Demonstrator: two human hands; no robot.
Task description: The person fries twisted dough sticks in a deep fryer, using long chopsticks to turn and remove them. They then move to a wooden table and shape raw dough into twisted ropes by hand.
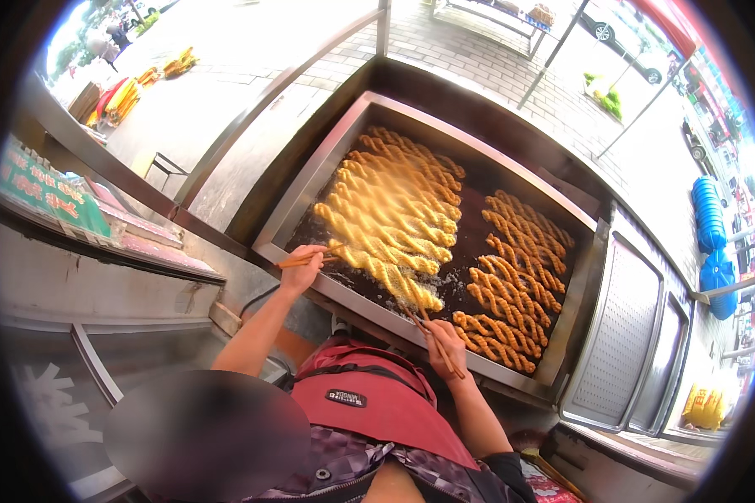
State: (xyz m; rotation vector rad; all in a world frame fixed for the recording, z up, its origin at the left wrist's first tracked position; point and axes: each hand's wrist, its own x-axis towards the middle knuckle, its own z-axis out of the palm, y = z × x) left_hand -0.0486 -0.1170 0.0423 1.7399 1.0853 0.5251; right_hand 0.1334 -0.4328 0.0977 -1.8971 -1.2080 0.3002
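My left hand [303, 269] grips a pair of wooden chopsticks over the near left rim of a rectangular metal fryer [516, 166]. Their tips reach towards the left ends of the pale fried dough twists [393, 217]. In my right hand [447, 346] is another pair of chopsticks [423, 320], its tips by the right end of the nearest pale twist [409, 292], where oil bubbles. Several pale golden twists lie side by side in the dark oil, with browner ones at the far end. A second group of darker brown twists [519, 283] fills the right side.
A perforated metal tray [616, 333] stands right of the fryer, beside a smaller metal tray [660, 364]. Metal frame bars [283, 88] rise at the left. A counter with a green sign [53, 192] bearing writing is at far left. Brick paving [465, 56] lies beyond.
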